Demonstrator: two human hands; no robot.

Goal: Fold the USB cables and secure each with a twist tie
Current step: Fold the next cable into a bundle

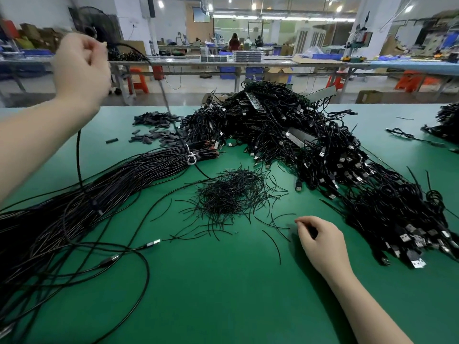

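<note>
Green desk (223,294) stretches under me. At upper left, my left hand (79,68) pinches one USB cable (79,155) lifted off the loose bundle (99,189). At lower right, my right hand (320,242) curls its fingers (301,221) toward stray twist ties (231,192), apparently empty. I should pinch one tie cleanly before folding.

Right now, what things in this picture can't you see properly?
- Left hand, head view: blurred, so how its fingers hold the black cable is unclear.
- Right hand: its curled fingers hide whether they pinch a twist tie from the scattered pile.
- Straight cable bundle: cut off by the left edge.
- Heap of folded cables: too tangled to see ties on them.
- Far workbenches: too small.
</note>
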